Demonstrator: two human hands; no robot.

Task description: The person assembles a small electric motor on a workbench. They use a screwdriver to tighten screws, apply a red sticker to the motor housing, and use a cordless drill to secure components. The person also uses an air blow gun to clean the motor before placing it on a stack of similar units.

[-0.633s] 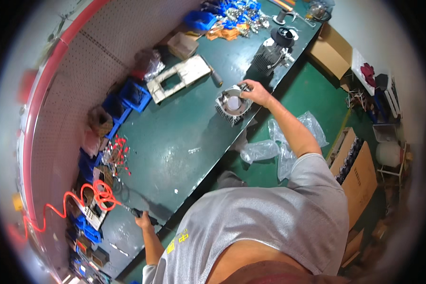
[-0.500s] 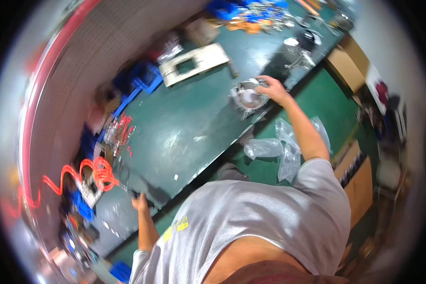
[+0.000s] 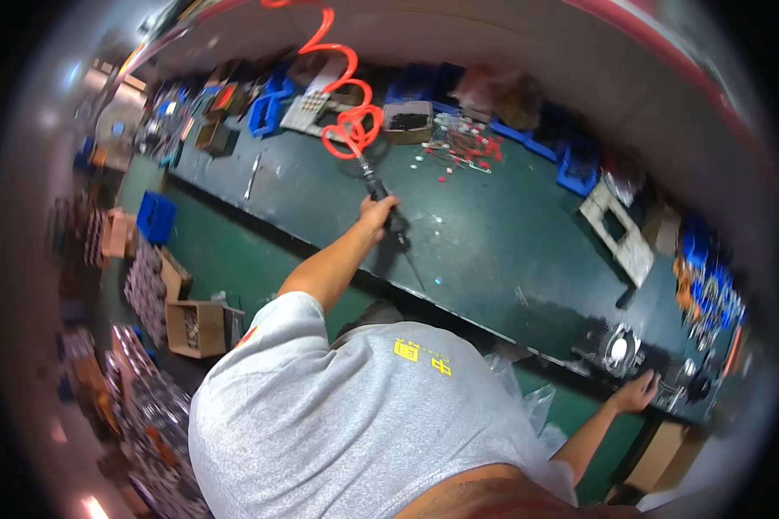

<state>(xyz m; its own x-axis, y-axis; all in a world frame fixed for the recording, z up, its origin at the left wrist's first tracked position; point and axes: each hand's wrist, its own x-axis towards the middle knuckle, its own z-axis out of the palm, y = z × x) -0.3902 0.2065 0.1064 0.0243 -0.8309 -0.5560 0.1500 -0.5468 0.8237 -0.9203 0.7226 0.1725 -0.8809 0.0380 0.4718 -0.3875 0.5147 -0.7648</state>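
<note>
My left hand (image 3: 375,214) is closed around a black air screwdriver (image 3: 375,183). Its long thin bit slants down towards the bench's front edge, and an orange coiled air hose (image 3: 357,130) rises from its top end. At the bench's right end lies a finned metal housing (image 3: 619,348) with a bright round opening. My right hand (image 3: 637,392) is beside the housing at the bench edge, its fingers curled in. Whatever those fingers hold, if anything, is hidden from view.
On the green bench (image 3: 485,242), small red-tipped parts (image 3: 467,143) lie near blue bins (image 3: 577,166). A white plate with a square cut-out (image 3: 616,229) lies at the right. Small blue and silver parts (image 3: 710,290) are piled beyond it. Cartons (image 3: 201,329) stand at the left.
The view has swung leftward. My right hand has left the metal housing's rim and is now at its side, fingers curled. My left hand still grips the air screwdriver.
</note>
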